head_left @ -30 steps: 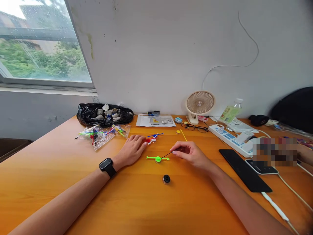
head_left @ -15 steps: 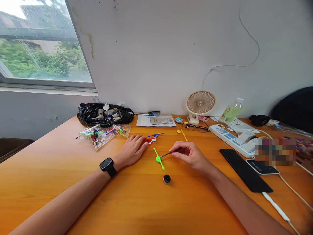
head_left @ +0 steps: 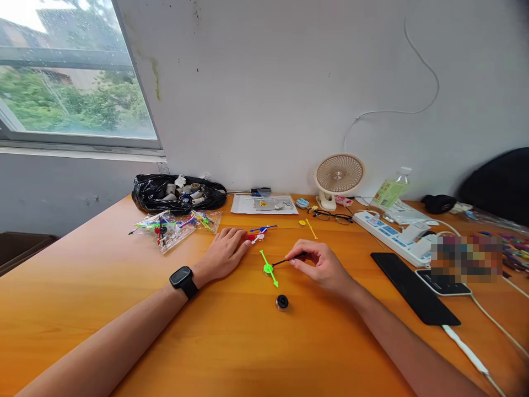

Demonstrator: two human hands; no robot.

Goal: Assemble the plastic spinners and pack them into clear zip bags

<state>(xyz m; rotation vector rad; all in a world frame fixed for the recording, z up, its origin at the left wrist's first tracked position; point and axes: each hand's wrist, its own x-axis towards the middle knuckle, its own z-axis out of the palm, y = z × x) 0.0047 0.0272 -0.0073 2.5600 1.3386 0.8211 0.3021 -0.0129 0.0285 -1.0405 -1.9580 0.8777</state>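
Observation:
My left hand [head_left: 223, 252] lies flat on the table, fingers stretched out, with a watch on the wrist. Its fingertips are beside a small cluster of plastic pieces: a blue arrow [head_left: 263, 228], a red piece [head_left: 253, 236] and a white piece [head_left: 259, 238]. My right hand [head_left: 320, 262] pinches a thin black pointer [head_left: 281, 262] by one end. The pointer's far tip is close to the hub of a bright green arrow [head_left: 271, 275], which sits on a small clear round base; contact cannot be made out. Nearer to me stands a small black-topped round base [head_left: 282, 302].
A clear bag of coloured arrows [head_left: 171, 231] and a black plastic bag [head_left: 144, 193] lie at the back left. A yellow arrow [head_left: 311, 229], glasses [head_left: 343, 219], fan [head_left: 339, 173], bottle [head_left: 392, 190], power strip [head_left: 392, 237] and black phone-like slab [head_left: 413, 286] are farther right.
The pointer's tip has shifted very slightly right, away from the green arrow's hub, with my right hand. My left hand and the pieces stay in place.

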